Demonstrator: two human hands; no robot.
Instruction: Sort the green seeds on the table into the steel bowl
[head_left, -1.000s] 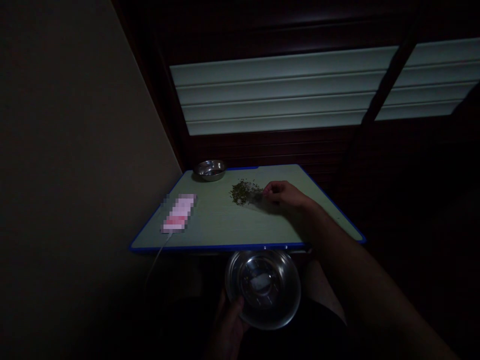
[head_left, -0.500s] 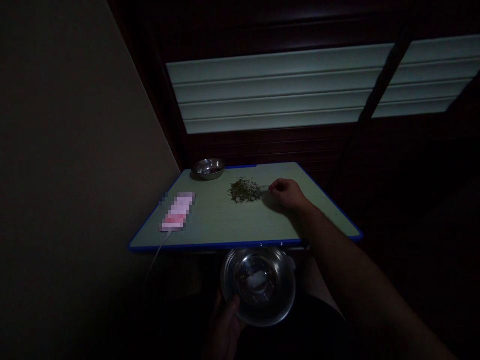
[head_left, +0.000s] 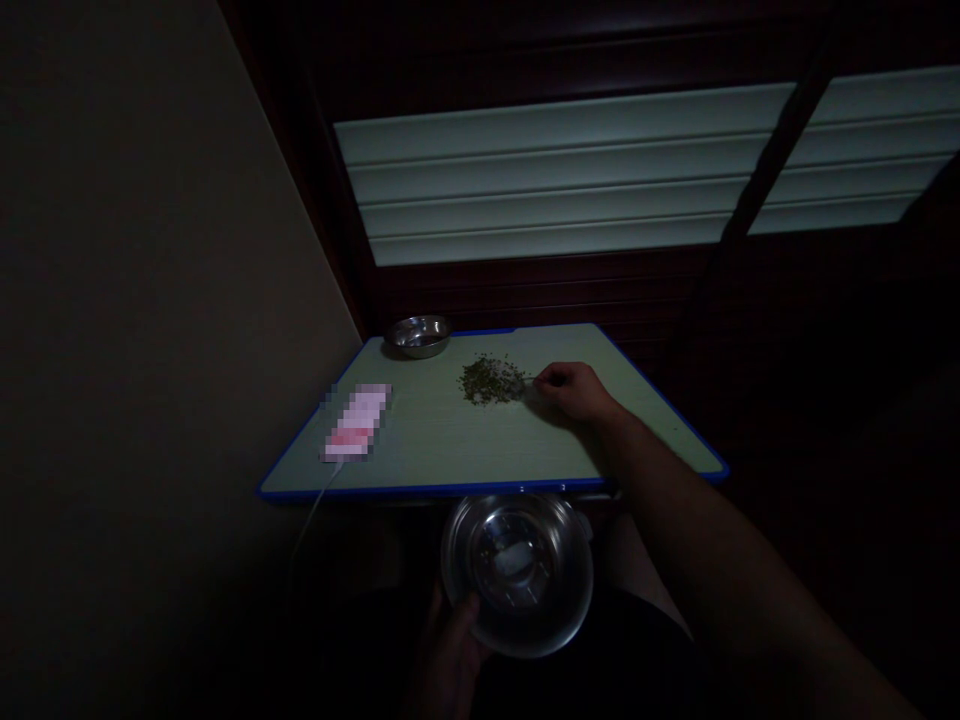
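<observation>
My right hand [head_left: 574, 388] is closed in a pinch on the thin handle of what looks like a metal spoon [head_left: 528, 381]. The spoon's far end lies at the right edge of a loose pile of small green grains or dried bits [head_left: 489, 380], where it is hard to make out. Below the table's front edge, my left hand [head_left: 456, 640] grips a large steel bowl [head_left: 551, 625] by its lower left rim, thumb over the edge. A few small bits and a whitish reflection show inside this bowl.
A light green table [head_left: 420, 440] with a blue edge carries the pile. A smaller steel bowl [head_left: 418, 340] stands at its back left corner. A phone [head_left: 356, 425] with a white cable [head_left: 315, 505] lies at the left. Behind is a dark slatted door [head_left: 562, 180]; a wall [head_left: 150, 300] stands left.
My right hand has shifted slightly toward me, and the spoon with it has tilted a little at the pile's edge. My left hand and the large bowl stay nearly still.
</observation>
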